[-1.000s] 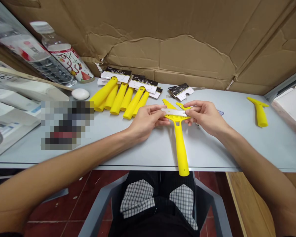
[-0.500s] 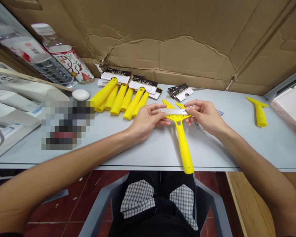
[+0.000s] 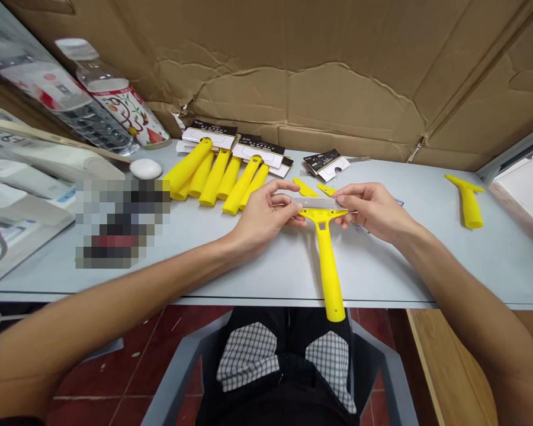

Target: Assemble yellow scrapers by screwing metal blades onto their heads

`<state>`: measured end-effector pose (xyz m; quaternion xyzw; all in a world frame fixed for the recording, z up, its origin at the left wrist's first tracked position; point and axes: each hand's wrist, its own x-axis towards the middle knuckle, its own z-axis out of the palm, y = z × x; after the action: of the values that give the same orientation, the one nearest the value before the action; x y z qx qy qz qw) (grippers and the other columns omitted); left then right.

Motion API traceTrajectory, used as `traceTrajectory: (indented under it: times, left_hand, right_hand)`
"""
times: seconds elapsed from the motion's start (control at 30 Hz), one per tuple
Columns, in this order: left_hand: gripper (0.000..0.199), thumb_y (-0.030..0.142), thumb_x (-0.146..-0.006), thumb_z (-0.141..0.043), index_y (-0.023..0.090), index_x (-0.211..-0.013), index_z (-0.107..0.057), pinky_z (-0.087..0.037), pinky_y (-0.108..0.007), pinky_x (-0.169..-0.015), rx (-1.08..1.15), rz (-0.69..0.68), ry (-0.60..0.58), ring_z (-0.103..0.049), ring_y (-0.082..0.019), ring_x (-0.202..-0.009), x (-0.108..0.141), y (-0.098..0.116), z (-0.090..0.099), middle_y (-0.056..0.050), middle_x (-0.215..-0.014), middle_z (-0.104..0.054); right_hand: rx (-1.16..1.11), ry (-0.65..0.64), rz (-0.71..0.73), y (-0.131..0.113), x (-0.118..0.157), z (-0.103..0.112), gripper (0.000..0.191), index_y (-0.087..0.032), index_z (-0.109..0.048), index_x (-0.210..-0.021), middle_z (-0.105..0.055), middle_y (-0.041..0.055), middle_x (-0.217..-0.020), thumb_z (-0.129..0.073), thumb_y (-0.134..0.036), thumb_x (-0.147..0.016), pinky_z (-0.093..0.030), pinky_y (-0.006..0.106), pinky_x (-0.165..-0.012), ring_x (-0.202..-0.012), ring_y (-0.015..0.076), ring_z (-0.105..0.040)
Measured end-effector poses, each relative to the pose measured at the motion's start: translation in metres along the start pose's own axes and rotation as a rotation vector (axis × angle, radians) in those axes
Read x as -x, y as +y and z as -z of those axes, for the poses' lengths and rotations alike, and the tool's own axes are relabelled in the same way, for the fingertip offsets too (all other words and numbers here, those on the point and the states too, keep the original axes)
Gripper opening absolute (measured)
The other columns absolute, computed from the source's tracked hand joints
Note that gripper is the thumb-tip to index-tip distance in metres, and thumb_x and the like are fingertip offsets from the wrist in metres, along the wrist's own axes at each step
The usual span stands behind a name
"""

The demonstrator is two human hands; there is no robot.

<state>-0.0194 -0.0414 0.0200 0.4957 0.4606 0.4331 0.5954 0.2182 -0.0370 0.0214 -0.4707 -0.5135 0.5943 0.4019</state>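
Observation:
Over the desk's front part, my left hand (image 3: pixel 270 216) and my right hand (image 3: pixel 373 213) hold a yellow scraper handle (image 3: pixel 329 266) by its wide head. Its grip points toward me and reaches past the desk edge. A flat metal blade (image 3: pixel 317 203) lies across the head, pinched at its left end by my left thumb and fingers and at its right end by my right ones. Beyond the blade, two yellow prongs (image 3: pixel 305 187) stick out. Small metal screws, partly hidden, lie by my right fingers.
Several yellow handles (image 3: pixel 208 180) with black-and-white cards (image 3: pixel 260 152) lie at the back. More cards (image 3: pixel 326 164) rest behind my hands. Another yellow scraper piece (image 3: pixel 471 204) is at the right. Bottles (image 3: pixel 115 100), a white oval object (image 3: pixel 145 169) and a blurred-out patch are left. Cardboard walls the back.
The scraper's grip end has swung slightly left and toward me. The blade has tilted a little between my fingers, which still pinch its two ends.

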Motion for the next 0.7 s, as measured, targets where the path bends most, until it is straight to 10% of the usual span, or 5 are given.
traceTrajectory:
  times: [0.7]
  left_hand:
    - [0.017,0.006,-0.089,-0.071,0.013,-0.104,-0.068,-0.063,-0.027,-0.063,0.161,0.144,-0.033,-0.072,-0.013,-0.064,-0.018,-0.009,0.001,-0.007,-0.086,-0.075]
  right_hand:
    - [0.104,0.16,0.178,0.003,-0.002,-0.008,0.032,-0.019,-0.07,-0.108,-0.069,-0.0025,-0.067,-0.085,-0.02,-0.079,-0.057,0.029,-0.059,-0.059,0.0148,-0.069]
